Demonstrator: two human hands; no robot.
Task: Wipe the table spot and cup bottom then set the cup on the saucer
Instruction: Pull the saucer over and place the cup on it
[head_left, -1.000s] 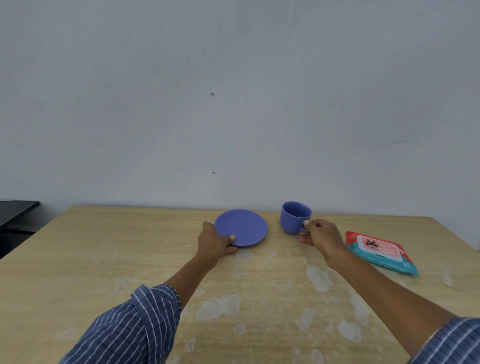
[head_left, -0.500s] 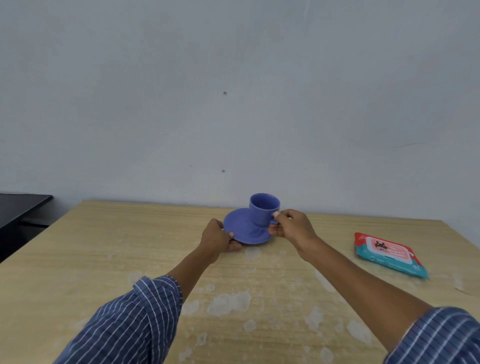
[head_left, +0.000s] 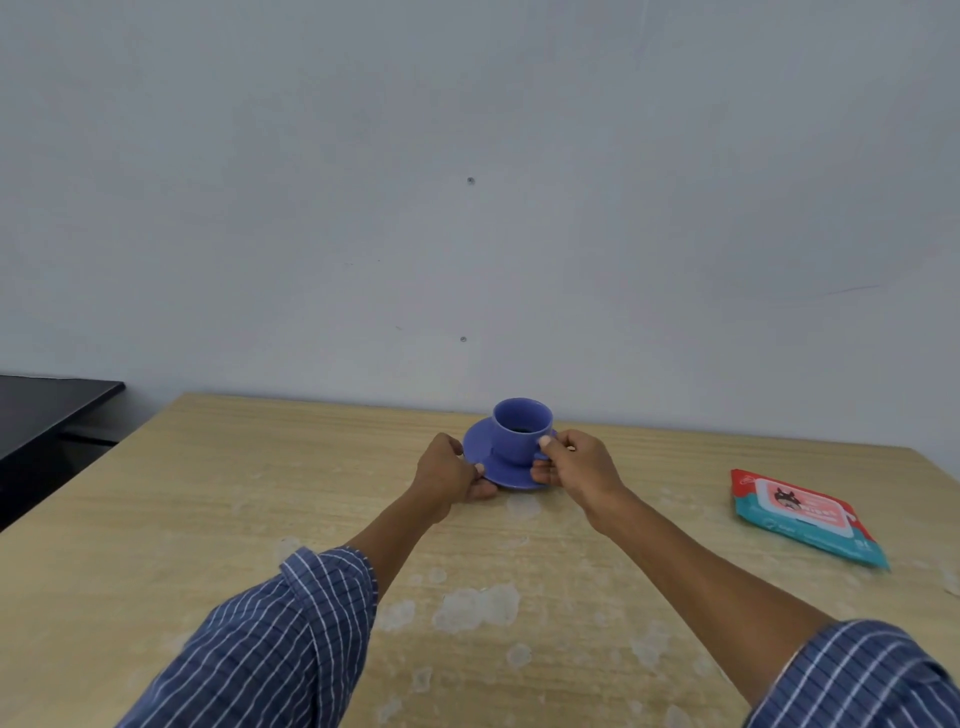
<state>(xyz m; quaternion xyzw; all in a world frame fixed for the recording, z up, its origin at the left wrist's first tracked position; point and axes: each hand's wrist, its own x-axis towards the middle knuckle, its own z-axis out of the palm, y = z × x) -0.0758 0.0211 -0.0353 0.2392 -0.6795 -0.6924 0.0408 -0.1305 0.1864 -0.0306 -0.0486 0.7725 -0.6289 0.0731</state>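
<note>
A blue cup (head_left: 521, 429) stands upright on a blue saucer (head_left: 485, 460) near the far edge of the wooden table (head_left: 208, 493). Dark liquid shows inside the cup. My right hand (head_left: 574, 470) pinches the cup's handle on its right side, thumb on top. My left hand (head_left: 451, 475) grips the saucer's near-left rim, thumb over the edge. The handle itself is hidden behind my fingers.
A teal and red pack of wet wipes (head_left: 802, 514) lies flat at the right of the table. Pale worn patches (head_left: 475, 605) mark the tabletop nearer to me. A black desk (head_left: 41, 410) stands off to the left, and a grey wall rises behind the table.
My right hand carried the cup from the table at the saucer's right onto the saucer. My left hand kept hold of the saucer's rim.
</note>
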